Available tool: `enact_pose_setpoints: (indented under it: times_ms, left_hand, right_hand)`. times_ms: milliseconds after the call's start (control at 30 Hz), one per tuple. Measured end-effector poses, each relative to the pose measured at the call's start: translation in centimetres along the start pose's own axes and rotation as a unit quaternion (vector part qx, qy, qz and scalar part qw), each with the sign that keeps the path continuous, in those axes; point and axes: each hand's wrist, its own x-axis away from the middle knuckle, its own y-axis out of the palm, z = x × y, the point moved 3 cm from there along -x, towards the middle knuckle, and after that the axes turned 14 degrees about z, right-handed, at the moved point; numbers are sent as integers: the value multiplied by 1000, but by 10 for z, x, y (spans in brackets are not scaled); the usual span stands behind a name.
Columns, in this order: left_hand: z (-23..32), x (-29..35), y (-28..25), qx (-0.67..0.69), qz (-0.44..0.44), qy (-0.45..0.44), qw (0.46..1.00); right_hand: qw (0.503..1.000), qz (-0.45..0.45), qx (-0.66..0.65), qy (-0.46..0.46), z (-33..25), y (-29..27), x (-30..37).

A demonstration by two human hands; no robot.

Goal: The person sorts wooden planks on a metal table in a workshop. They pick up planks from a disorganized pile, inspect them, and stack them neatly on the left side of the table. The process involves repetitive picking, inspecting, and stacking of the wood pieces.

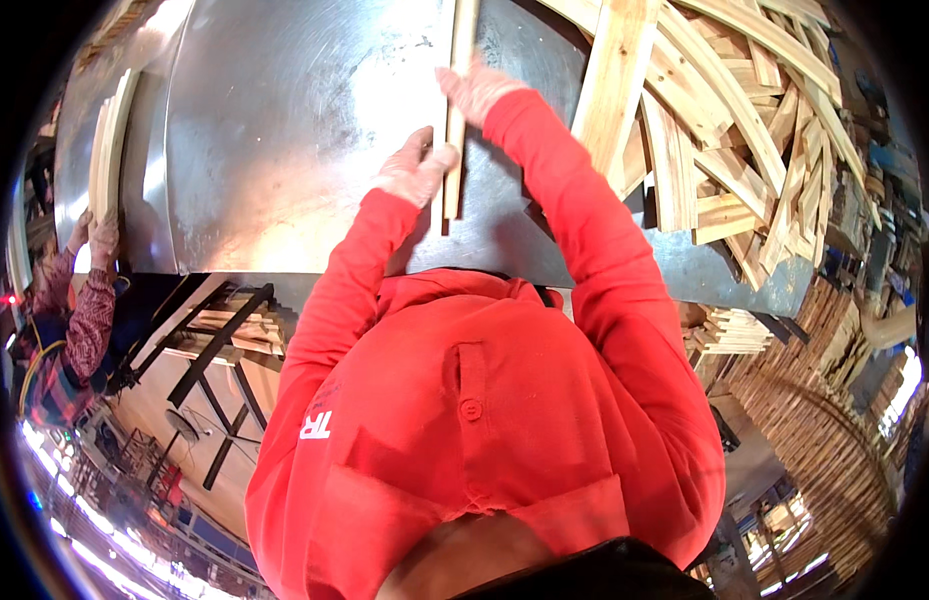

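Two narrow wooden strips (454, 185) lie side by side, running away from me over a metal tabletop (274, 130). My left hand (414, 172) is at their near part, with its thumb across the left strip and its fingers bent beside it. Farther up, my right hand (479, 92) reaches over the same strips from the right. Its thumb side crosses them, and its fingertips are blurred by motion. The near ends of the strips stick out toward me, below my left hand. Their far ends run out of the picture.
A big pile of wooden pieces (734, 190), some curved, covers the table's right side. At far left, a co-worker's hands (102, 240) hold a stack of curved wooden pieces (112, 140). Below the table are a dark metal frame (219, 345) and more stacked wood (729, 330).
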Motion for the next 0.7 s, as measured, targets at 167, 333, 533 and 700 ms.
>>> enact_pose_setpoints:
  times_ms: [167, 333, 533, 700]
  left_hand:
    - [22, 5, 9, 40, -75, -155, 984]
    - [-2, 1, 17, 130, -78, -98, 984]
    - [-30, 5, 41, 298, -98, -163, 935]
    - [-60, -6, 50, 322, -14, -177, 930]
  right_hand:
    - [883, 385, 265, -52, 51, -73, 38]
    - [918, 289, 238, 131, 99, -71, 38]
    - [979, 68, 172, -91, 65, 18, 58]
    - [860, 231, 452, -49, 70, -110, 6]
